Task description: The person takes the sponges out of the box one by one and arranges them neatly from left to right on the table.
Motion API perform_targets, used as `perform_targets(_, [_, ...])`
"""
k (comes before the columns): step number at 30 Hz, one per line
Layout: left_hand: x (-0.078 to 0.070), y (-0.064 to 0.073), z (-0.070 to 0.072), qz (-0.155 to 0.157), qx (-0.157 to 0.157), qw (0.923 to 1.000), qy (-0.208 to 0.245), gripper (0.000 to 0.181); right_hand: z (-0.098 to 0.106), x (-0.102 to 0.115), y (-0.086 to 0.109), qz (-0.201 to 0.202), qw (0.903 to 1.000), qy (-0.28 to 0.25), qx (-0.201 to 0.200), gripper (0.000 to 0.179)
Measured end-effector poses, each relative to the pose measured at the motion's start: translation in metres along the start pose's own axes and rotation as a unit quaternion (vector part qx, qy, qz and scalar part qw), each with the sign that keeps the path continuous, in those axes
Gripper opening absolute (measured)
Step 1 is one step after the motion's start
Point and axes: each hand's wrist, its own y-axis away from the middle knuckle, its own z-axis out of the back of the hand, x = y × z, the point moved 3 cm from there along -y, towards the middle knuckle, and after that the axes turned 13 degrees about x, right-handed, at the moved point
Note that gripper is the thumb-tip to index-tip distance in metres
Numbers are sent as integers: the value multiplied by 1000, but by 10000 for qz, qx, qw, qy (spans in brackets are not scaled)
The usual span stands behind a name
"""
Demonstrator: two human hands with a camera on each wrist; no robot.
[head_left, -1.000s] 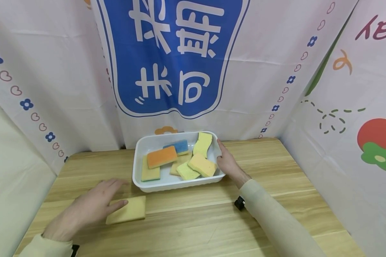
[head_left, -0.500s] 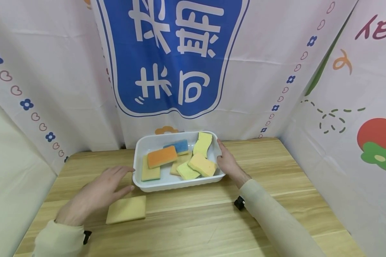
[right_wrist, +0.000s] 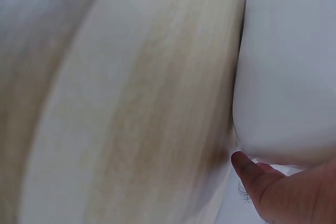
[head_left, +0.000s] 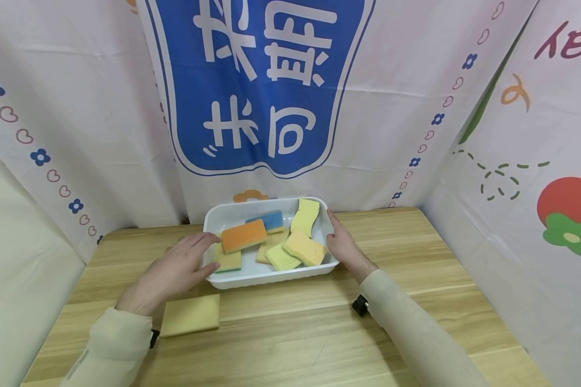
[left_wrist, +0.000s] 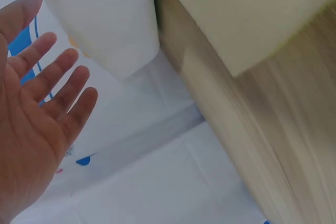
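Note:
A white plastic tray (head_left: 252,278) stands at the back of the table, holding several sponges. My left hand (head_left: 176,271) reaches over its left end, fingers and thumb spread, holding nothing. Near those fingertips lie an orange sponge (head_left: 244,236) and a yellow one (head_left: 226,259) under it. In the left wrist view the palm of the left hand (left_wrist: 37,108) shows beside the tray's outer wall (left_wrist: 113,22). My right hand (head_left: 345,246) grips the tray's right end. One yellow sponge (head_left: 193,316) lies on the table below the left hand.
The tray also holds a blue sponge (head_left: 271,221), a wavy yellow-green sponge (head_left: 304,217) and a pale orange sponge (head_left: 304,248). A wooden table (head_left: 290,344) carries everything. Printed cloth (head_left: 377,134) hangs close behind the tray and along the right side.
My left hand has moved up and to the right, from above the loose yellow sponge to over the tray's left rim. The right hand and tray have stayed in place.

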Motion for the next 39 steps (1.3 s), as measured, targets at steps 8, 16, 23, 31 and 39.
perform_targets(8, [2, -24, -5, -232, 95, 9997, 15, 59, 0, 1, 1, -29, 10000, -9, 22, 85])
perform_targets(16, [-2, -45, -6, -384, 169, 9991, 10, 65, 0, 1, 1, -67, 10000, -10, 29, 84])
perform_targets(23, [-1, -63, -10, -437, 241, 9987, -77, 67, 0, 1, 1, -90, 10000, -38, 19, 84])
perform_targets(31, [2, -83, -12, -406, 492, 9980, -51, 68, 0, 1, 0, -121, 9999, -82, 2, 84])
perform_targets(39, [5, -98, -14, -323, 931, 9951, -66, 70, 0, 0, -1, -22, 10000, 29, 8, 83])
